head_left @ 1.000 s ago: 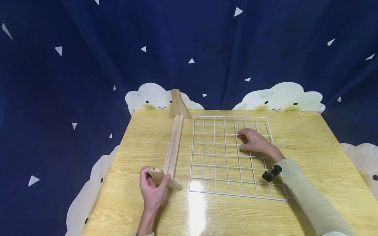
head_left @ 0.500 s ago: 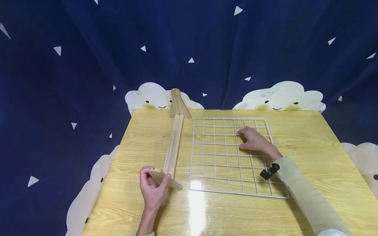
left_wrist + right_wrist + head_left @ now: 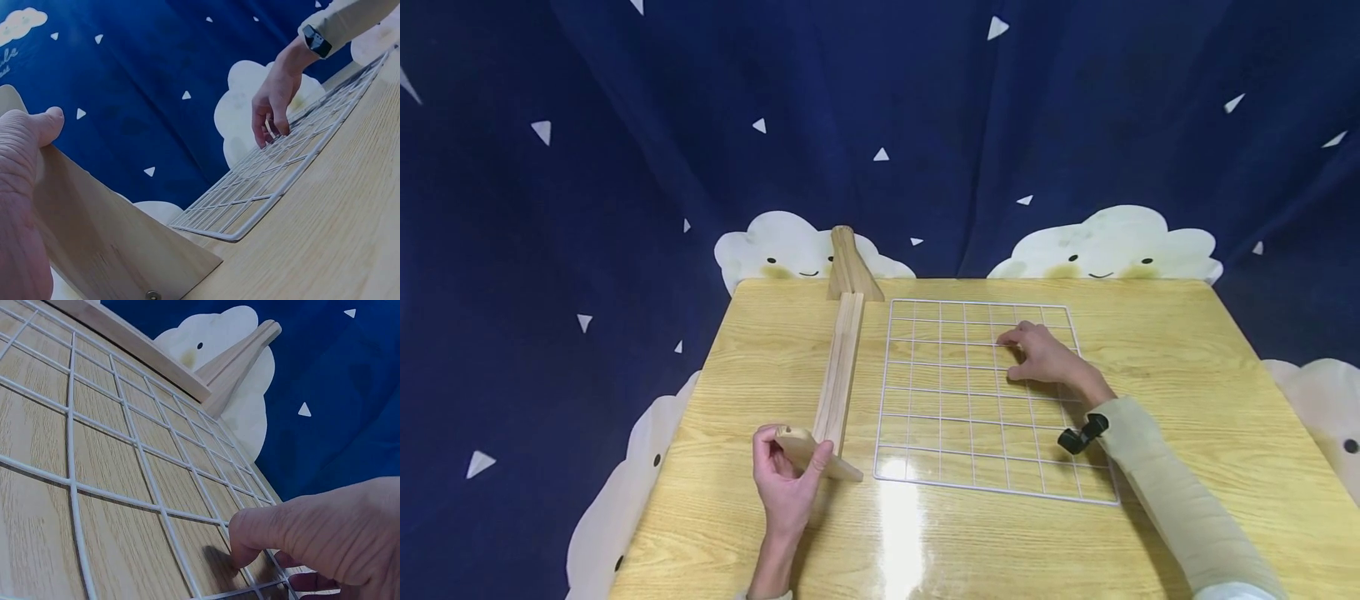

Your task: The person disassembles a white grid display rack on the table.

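A wooden stand lies on the left of the table in the head view, with a long flat bar (image 3: 838,375) joining two upright tapered end pieces. My left hand (image 3: 784,492) holds the near end piece (image 3: 119,231), thumb on one side and fingers behind it. To the right of the bar, a white wire grid panel (image 3: 940,390) lies nearly flat. My right hand (image 3: 1047,357) pinches a wire in the panel's right half; in the right wrist view its thumb (image 3: 250,534) bends down at the wires. Some of its fingertips are hidden there.
The far end piece (image 3: 852,265) stands at the table's back edge, before a dark blue curtain (image 3: 925,100) with white clouds. A pale wood-grain table (image 3: 1000,550) carries everything. A black band (image 3: 1082,433) sits at the right sleeve.
The grid panel has shifted slightly left and turned a little, its right edge now farther left. My right hand keeps its hold; my left hand and the stand stay in place.
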### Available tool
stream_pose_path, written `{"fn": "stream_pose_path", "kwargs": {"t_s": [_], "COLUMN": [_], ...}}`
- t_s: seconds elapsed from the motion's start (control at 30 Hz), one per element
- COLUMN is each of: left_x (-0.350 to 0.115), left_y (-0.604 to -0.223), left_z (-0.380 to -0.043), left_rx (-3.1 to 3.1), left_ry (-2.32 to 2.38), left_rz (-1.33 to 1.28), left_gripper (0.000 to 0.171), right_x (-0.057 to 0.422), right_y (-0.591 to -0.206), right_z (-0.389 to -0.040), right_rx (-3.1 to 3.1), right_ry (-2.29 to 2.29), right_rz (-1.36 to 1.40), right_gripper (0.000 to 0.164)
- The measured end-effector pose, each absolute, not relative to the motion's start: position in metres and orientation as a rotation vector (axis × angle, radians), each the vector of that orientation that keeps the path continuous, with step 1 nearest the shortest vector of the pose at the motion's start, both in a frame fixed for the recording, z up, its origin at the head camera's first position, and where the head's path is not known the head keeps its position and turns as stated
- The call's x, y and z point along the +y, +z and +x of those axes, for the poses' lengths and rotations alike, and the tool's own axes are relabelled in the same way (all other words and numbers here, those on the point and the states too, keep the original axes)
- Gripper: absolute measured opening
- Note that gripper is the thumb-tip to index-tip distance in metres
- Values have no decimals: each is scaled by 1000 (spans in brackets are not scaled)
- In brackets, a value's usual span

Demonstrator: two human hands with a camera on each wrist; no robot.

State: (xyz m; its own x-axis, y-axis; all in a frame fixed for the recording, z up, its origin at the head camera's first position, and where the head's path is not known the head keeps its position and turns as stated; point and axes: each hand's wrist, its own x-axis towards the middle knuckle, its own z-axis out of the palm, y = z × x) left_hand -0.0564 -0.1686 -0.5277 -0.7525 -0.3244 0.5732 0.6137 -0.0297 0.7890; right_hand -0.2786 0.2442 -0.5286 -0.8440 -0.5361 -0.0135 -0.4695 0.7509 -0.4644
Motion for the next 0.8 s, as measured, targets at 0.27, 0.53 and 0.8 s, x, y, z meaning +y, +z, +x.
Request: {"fn": "stream_pose_path", "kwargs": {"t_s": [0.27, 0.53, 0.8], "left_x": [-171, -186, -219], "left_y": [-525, -510, -486], "left_z": [-57, -62, -77], "left_rx": [-1609, -1681, -1790], "left_ry": [-1737, -1608, -1436], "left_rz": [-286, -439, -467], "left_gripper": [54, 49, 47], "right_x": [250, 275, 304], "right_y": [-535, -514, -499], "right_z": [-269, -240, -214], "right_rx": [2855, 2975, 3240], "right_ry": [-816, -1065, -1037], "right_rz": [-838, -640, -441], "right_gripper": [64, 68, 68]}}
